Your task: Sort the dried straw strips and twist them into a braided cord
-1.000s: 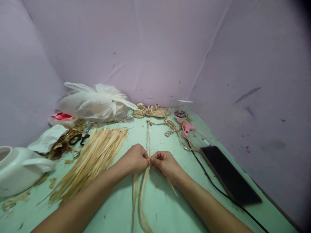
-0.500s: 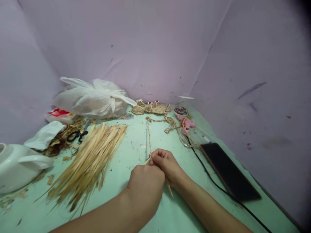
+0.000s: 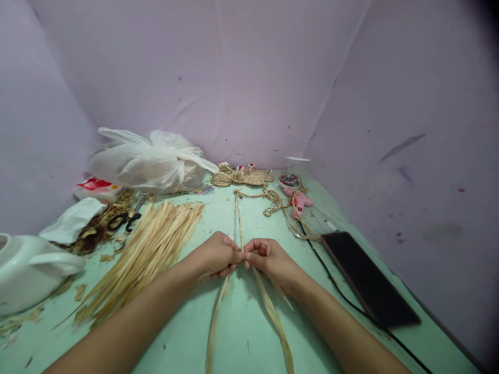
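A thin braided straw cord (image 3: 239,221) runs from the back of the table toward me, and its near end sits between my fingertips. My left hand (image 3: 220,255) pinches it from the left, and my right hand (image 3: 270,259) pinches it from the right; their thumbs meet there. Loose straw strands hang below: one strand (image 3: 213,332) under my left hand, another strand (image 3: 273,309) under my right, along with a shorter end. Left of my left arm lies a fanned bundle of dry straw strips (image 3: 156,244). The pinched fibres themselves are mostly hidden by the fingers.
A white watering can (image 3: 33,270), black-handled scissors (image 3: 123,222) and a white plastic bag (image 3: 152,161) are on the left. Woven straw pieces (image 3: 249,176) lie at the back. To the right are a pink glue gun (image 3: 299,201), its black cord (image 3: 339,288) and a dark phone (image 3: 368,280).
My left hand has swung from in front of my right hand to beside it on the left. Two long strands now hang down in view. My right hand stays nearly in place.
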The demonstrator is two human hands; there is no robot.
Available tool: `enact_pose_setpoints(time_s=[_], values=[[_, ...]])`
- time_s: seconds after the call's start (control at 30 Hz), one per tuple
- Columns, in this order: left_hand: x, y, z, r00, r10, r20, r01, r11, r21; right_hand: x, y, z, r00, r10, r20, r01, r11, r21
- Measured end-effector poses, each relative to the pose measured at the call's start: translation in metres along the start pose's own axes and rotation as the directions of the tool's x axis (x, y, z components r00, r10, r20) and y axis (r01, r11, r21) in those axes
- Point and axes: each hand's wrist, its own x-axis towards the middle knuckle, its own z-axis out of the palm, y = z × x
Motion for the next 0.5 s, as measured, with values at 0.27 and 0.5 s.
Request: enact_pose_setpoints(time_s=[0.27, 0.5], values=[[0.014, -0.012, 0.010, 0.956, 0.205, -0.210, -0.159, 0.964, 0.215, -0.018, -0.006, 0.006, 0.936, -0.346, -0.068, 0.132, 0.523, -0.842], [0.008, -0.007, 0.015, 0.972, 0.117, -0.203, -0.131, 0.990, -0.056, -0.042, -0.012, 0.026, 0.933, -0.344, -0.107, -0.002, 0.291, -0.957]])
